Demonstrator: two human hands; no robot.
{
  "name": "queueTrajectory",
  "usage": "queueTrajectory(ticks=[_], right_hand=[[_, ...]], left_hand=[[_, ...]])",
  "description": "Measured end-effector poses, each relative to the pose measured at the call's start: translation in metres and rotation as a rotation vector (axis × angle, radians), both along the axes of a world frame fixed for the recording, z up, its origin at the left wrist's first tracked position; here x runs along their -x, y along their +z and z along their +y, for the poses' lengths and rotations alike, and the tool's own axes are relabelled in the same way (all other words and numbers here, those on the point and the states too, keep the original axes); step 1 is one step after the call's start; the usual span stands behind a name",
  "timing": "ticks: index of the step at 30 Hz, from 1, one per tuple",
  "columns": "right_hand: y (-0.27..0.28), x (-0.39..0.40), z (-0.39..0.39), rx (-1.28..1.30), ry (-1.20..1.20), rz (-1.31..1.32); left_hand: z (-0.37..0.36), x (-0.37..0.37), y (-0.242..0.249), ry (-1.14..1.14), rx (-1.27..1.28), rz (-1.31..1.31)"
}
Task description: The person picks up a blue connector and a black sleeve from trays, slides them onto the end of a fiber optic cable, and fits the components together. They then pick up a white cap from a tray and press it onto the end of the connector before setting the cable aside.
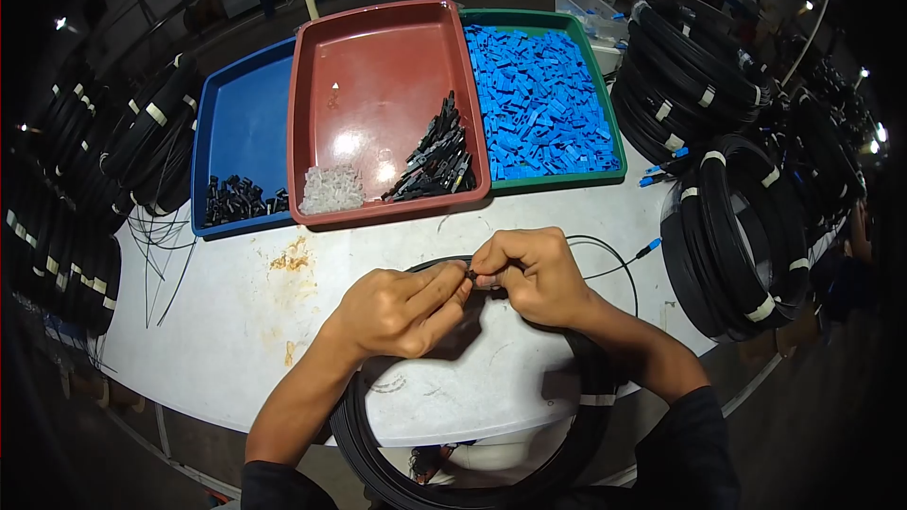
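Note:
My left hand (399,310) and my right hand (540,276) meet above the white table, both closed in a pinch. Between their fingertips is a small black piece (471,275), mostly hidden, possibly a cable end or fitting. A pale, clear-looking bit shows by my right fingertips, too small to name. Under my forearms lies a coil of black cable (593,373), bound with a white band and reaching past the table's front edge. To the right of my right hand, a thin cable loops out near a blue connector (649,247).
A blue tray (248,99) holds black fittings. The red tray (378,57) has clear pieces (331,189) and black slim parts (436,156). Blue connectors (543,104) fill the green tray (619,146). Cable coils (732,236) stand right, more coils (156,137) left.

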State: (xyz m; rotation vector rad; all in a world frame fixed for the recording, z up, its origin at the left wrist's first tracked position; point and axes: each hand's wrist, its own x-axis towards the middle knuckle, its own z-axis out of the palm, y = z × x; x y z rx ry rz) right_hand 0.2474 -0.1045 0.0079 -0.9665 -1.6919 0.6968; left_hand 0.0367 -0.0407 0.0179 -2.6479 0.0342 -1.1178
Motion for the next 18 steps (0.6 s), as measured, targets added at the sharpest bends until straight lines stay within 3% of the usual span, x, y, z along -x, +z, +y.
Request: queueTrajectory(ticks=[4,7,8,10,12,13,14,15,16,18], right_hand=[[0.006,0.003,-0.005,-0.232,-0.058,-0.207],[0.007,0.000,-0.004,-0.565,-0.097,-0.421],[0.010,-0.001,-0.005,-0.720,-0.114,-0.517],[0.012,-0.001,-0.006,-0.817,-0.142,-0.554],[0.015,-0.003,-0.010,-0.696,-0.060,-0.555],[0.013,-0.004,-0.009,-0.695,-0.067,-0.555],[0.009,-0.004,-0.006,-0.420,-0.021,-0.378],[0.007,-0.005,-0.005,-0.148,0.021,-0.196],[0.007,-0.005,-0.004,-0.147,0.008,-0.190],[0.006,-0.003,-0.001,0.003,0.087,-0.025]], left_hand=[[0.002,0.004,-0.004,-0.006,0.296,-0.045],[-0.006,-0.002,-0.001,-0.044,0.974,-0.191],[-0.007,-0.002,-0.001,-0.045,0.973,-0.191],[-0.010,-0.001,0.001,-0.080,1.393,-0.195],[-0.010,0.000,0.003,-0.061,1.247,-0.163],[-0.008,0.002,0.003,-0.012,0.854,-0.047],[-0.007,0.003,0.004,0.029,0.460,0.062],[-0.007,0.000,0.005,0.009,0.203,0.056],[-0.006,-0.001,0.007,-0.013,-0.055,0.050],[-0.004,0.000,0.006,-0.039,-0.116,0.003]])
